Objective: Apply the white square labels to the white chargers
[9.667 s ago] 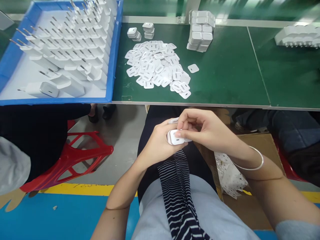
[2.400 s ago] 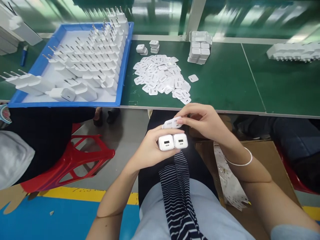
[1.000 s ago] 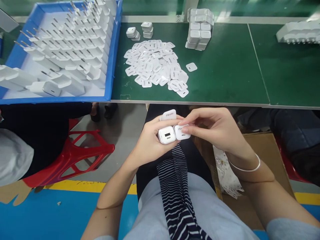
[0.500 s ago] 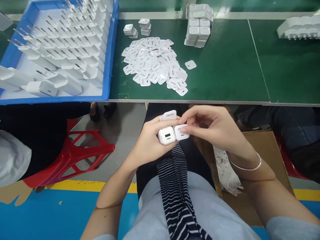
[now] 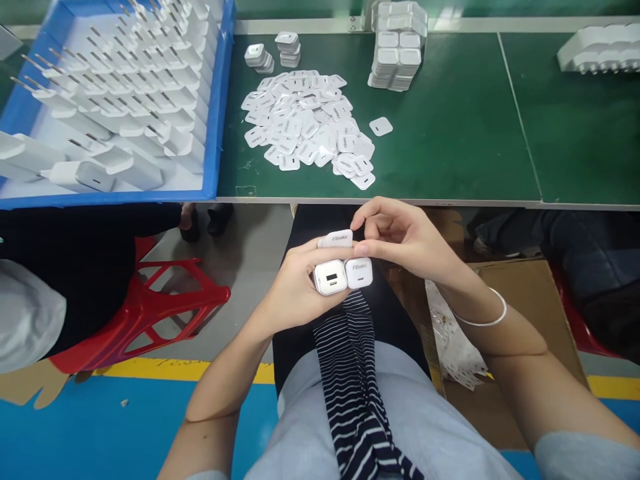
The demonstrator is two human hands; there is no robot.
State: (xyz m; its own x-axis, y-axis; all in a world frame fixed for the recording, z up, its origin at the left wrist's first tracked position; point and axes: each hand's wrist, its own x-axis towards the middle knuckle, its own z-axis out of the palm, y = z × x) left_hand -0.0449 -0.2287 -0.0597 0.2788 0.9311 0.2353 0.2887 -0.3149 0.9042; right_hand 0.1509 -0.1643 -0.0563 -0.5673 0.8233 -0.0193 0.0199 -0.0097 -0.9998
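My left hand [image 5: 295, 287] is wrapped round two white charger housings side by side. The left housing [image 5: 331, 277] shows a dark slot in its end; the right one [image 5: 359, 273] has a printed plate on its end. Between the fingers of the same hand a printed white plate [image 5: 340, 239] stands up. My right hand [image 5: 400, 237] is beside it, thumb at the upper edge of the right housing and index finger near the standing plate; its fingers are curled apart with nothing visible between them. A pile of white plates [image 5: 305, 123] lies on the green table [image 5: 450, 153].
A blue tray [image 5: 215, 133] of white housings with metal pins is at the left. Small stacks [image 5: 289, 50] and a larger stack [image 5: 395, 57] stand at the back. More white parts [image 5: 600, 48] lie far right. A red stool [image 5: 145, 307] is below left.
My right thumb has come off the face of the right housing's plate, uncovering it. My right hand has moved up and slightly left towards the standing plate.
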